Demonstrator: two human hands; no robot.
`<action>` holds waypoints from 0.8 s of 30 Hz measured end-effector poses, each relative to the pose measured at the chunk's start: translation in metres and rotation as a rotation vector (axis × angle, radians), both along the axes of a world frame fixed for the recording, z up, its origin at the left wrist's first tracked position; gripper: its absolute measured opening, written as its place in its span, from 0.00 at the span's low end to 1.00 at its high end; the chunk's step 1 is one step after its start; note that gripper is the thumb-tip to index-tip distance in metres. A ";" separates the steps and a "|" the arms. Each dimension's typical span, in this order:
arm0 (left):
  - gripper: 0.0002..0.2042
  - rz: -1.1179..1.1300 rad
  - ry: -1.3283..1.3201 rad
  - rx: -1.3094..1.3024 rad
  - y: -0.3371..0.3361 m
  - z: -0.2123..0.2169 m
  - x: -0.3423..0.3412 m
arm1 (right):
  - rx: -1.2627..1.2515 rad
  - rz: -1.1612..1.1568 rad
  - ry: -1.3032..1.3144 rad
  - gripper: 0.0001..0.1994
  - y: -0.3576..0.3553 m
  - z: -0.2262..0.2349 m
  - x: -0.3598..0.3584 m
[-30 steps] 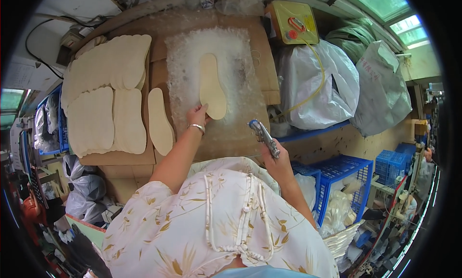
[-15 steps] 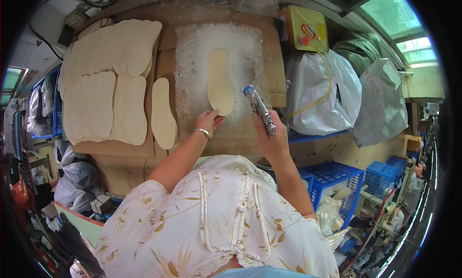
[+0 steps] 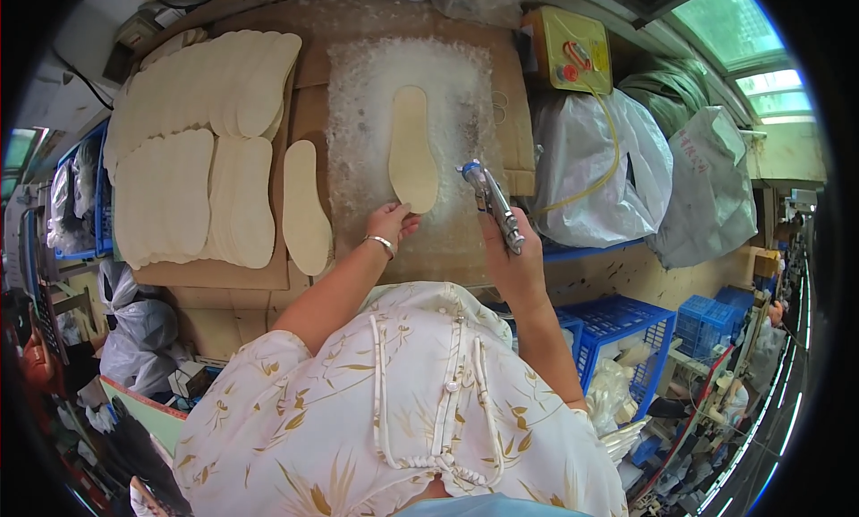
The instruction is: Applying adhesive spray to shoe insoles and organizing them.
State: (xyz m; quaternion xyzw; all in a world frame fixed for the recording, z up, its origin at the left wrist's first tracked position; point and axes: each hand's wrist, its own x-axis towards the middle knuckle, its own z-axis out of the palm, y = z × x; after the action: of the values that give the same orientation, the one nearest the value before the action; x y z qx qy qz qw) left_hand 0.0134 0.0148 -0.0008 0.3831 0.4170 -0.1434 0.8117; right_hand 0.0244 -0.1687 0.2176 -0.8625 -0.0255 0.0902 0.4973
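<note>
A cream insole (image 3: 413, 146) lies on a whitened, crusted patch (image 3: 358, 97) of the cardboard-covered table. My left hand (image 3: 392, 221) pinches its near end between thumb and fingers. In my right hand (image 3: 519, 256) is a metal spray gun (image 3: 494, 206) with a blue nozzle end, pointing up and left toward the insole without touching it. A single insole (image 3: 306, 208) rests just left of the white patch. Beyond it, overlapping rows of insoles (image 3: 192, 88) are spread over cardboard at the left.
At the back right stands a yellow metal can (image 3: 573, 47) with a yellowish hose (image 3: 608, 173) curving down toward the table edge. White plastic bags (image 3: 599, 177) bulge beside it. A blue crate (image 3: 626, 338) sits low at my right. Dark cable runs along the upper left.
The spray gun and my right hand have shifted slightly right, away from the insole. My left hand keeps its pinch on the insole's near end.
</note>
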 end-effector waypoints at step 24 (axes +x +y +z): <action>0.08 -0.012 0.011 0.030 -0.002 0.000 -0.003 | -0.022 0.071 -0.090 0.11 -0.002 -0.002 -0.005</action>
State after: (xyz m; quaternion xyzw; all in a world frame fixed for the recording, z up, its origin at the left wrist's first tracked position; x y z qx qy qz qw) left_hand 0.0103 0.0127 -0.0009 0.3972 0.4213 -0.1442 0.8025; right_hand 0.0194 -0.1708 0.2160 -0.8696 -0.0776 0.0694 0.4827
